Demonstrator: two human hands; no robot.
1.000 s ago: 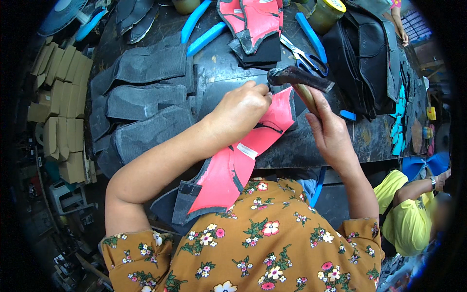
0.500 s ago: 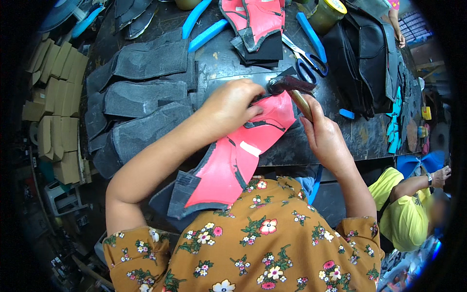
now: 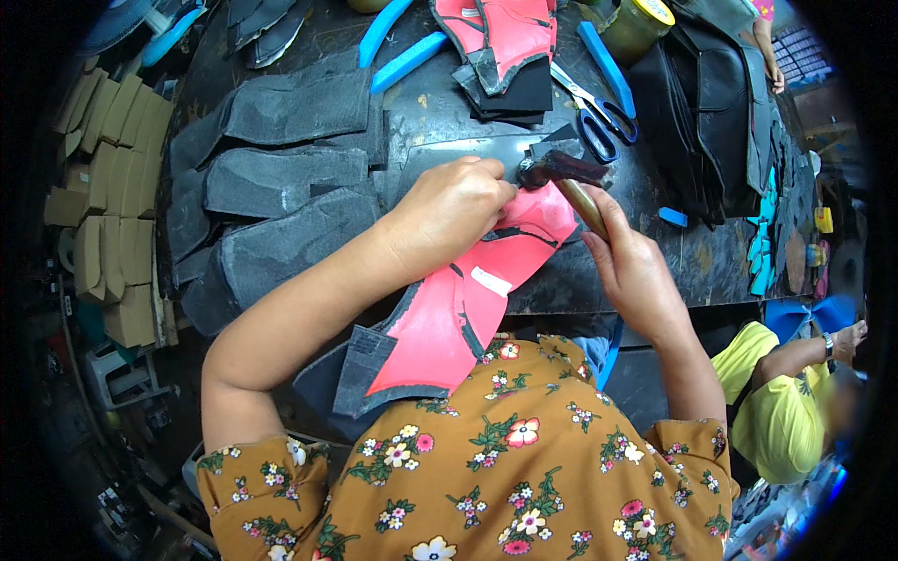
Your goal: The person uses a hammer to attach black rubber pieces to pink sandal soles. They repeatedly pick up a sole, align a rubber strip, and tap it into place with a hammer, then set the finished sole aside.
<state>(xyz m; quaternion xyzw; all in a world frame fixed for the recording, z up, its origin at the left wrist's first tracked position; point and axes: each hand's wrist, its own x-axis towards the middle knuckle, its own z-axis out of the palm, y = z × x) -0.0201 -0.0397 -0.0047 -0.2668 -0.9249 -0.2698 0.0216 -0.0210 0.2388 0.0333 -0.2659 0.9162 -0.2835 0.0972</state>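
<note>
My left hand (image 3: 449,213) presses down on the upper end of a pink shoe-upper piece (image 3: 447,323) edged in dark grey, which runs from the black worktable (image 3: 720,266) toward my lap. My right hand (image 3: 634,271) grips the wooden handle of a hammer (image 3: 561,173). The hammer's dark metal head rests low on the pink piece, just right of my left fingertips.
Dark grey upper pieces (image 3: 281,182) lie in overlapping rows on the table's left. Blue-handled scissors (image 3: 599,110), blue strips (image 3: 407,61), more pink pieces (image 3: 500,33), a jar (image 3: 636,26) and black material (image 3: 716,103) lie beyond. Tan blocks (image 3: 103,187) are stacked far left. A person in yellow (image 3: 781,402) sits at right.
The hammer has come down from a raised position onto the pink piece beside my left hand. My left hand has stayed pressing on the piece.
</note>
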